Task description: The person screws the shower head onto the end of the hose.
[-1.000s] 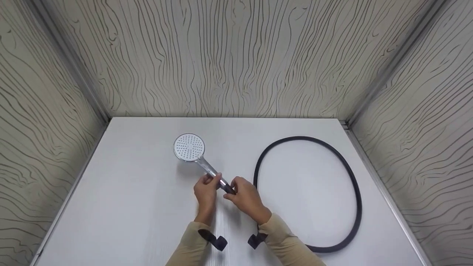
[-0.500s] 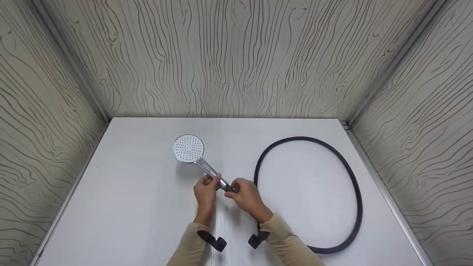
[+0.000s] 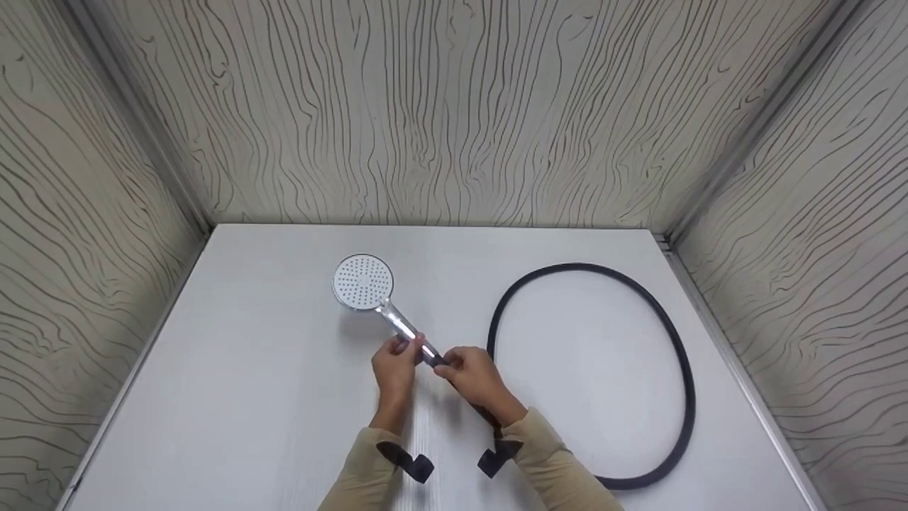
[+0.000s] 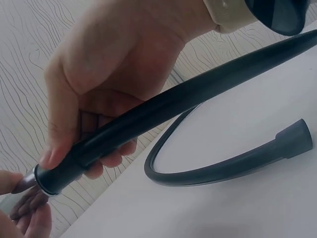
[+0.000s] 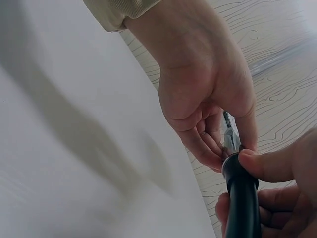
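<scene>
In the head view, a hand shower (image 3: 363, 282) with a round white spray face and chrome handle points to the upper left, raised over the table. My left hand (image 3: 396, 367) grips the chrome handle (image 3: 398, 321) midway down. At the handle's lower end, my right hand (image 3: 474, 376) pinches the collar of a black shower hose (image 3: 687, 383). Seen from the left wrist, this hose collar (image 4: 59, 176) sits right against the handle's chrome rim, right thumb on top. The right wrist view shows both hands meeting at that joint (image 5: 237, 163).
The hose loops over the right side of the white table (image 3: 234, 397); its other end (image 4: 297, 139), a wider black collar, lies loose in the left wrist view. Wood-patterned panels (image 3: 440, 113) wall the table at the back and sides. Black straps with small cameras (image 3: 423, 468) sit on both wrists.
My right hand has shifted and turned slightly at the hose collar, and more hose now shows below its fingers. My left hand keeps its grip, and the hand shower has barely moved.
</scene>
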A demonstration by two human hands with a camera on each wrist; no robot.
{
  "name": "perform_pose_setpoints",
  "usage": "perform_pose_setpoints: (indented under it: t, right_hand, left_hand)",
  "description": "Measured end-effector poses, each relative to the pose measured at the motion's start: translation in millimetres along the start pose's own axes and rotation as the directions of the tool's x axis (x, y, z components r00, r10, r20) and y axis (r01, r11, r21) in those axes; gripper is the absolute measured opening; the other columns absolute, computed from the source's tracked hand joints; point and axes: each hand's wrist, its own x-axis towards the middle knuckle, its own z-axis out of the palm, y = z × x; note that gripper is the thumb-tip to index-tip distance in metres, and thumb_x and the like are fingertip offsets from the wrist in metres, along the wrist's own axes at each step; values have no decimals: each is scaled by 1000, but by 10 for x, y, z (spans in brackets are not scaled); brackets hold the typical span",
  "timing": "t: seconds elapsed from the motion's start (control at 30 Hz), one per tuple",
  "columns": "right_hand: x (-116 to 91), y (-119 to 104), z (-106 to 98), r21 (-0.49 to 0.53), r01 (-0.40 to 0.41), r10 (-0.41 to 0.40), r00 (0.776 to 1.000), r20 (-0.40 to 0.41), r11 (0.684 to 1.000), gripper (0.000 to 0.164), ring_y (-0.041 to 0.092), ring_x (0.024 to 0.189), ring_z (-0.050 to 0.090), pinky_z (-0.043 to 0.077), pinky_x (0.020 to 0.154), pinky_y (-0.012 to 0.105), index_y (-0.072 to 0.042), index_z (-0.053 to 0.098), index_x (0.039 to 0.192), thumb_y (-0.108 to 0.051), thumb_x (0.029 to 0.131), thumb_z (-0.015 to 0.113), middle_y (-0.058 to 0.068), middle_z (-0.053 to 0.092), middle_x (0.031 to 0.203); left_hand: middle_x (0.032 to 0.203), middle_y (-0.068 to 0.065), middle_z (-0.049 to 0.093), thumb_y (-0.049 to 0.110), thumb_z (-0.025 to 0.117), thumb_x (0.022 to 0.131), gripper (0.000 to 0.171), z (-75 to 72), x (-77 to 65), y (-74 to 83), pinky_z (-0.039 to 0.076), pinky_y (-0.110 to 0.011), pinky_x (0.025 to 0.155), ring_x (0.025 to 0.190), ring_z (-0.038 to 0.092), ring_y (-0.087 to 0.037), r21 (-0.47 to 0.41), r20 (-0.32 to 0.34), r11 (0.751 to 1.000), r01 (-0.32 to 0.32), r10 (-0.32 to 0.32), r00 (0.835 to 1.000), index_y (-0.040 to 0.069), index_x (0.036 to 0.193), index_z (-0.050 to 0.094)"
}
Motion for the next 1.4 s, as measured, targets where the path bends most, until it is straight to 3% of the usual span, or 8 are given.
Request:
perform_pose_setpoints:
  t: [0.17, 0.43, 0.7, 0.97, 1.4]
  right_hand:
    - [12, 40, 13, 49, -27, 26, 999, 28, 998, 16, 10, 64, 53, 46, 57, 25, 2, 71, 92, -13, 88, 68, 7, 67, 77]
    - [30, 82, -14, 173, -57, 43, 995, 85, 983, 15, 11, 62, 51, 44, 56, 25, 4, 71, 91, -9, 90, 64, 0, 58, 70]
    - [32, 68, -8, 194, -81, 61, 992, 108, 978, 16, 11, 63, 52, 44, 57, 25, 4, 72, 92, -10, 92, 63, -1, 58, 71]
    - [45, 95, -24, 169, -66, 45, 991, 126, 983, 21, 12, 71, 56, 48, 63, 26, 3, 72, 97, -17, 90, 67, 5, 66, 81]
    - [10, 72, -35, 277, -91, 51, 988, 148, 956, 26, 9, 63, 57, 48, 58, 22, 7, 69, 103, -15, 90, 68, 0, 63, 75]
  left_hand:
    - [111, -20, 70, 18, 68, 91, 39, -12, 3, -1, 34, -57, 111, 100, 72, -30, 13, 19, 1000, 15, -15, 1000, -3, 122, 59]
    - [105, -18, 71, 15, 69, 90, 32, 9, 12, -5, 48, -49, 100, 92, 73, -25, 20, 5, 1000, -5, 5, 1000, -3, 115, 63]
    - [103, -20, 71, 13, 69, 90, 33, 1, 29, 14, 56, -40, 88, 87, 73, -22, 0, 2, 1000, -3, 3, 1000, -7, 116, 62]
    - [103, -18, 71, 13, 67, 91, 29, -25, 31, -1, 50, -47, 97, 92, 73, -26, -15, 0, 1000, 0, 0, 1000, -5, 113, 63]
    - [106, -18, 70, 15, 66, 92, 33, -35, 8, 31, 51, -46, 97, 93, 72, -23, -9, 16, 1000, 0, 0, 1000, -6, 117, 61]
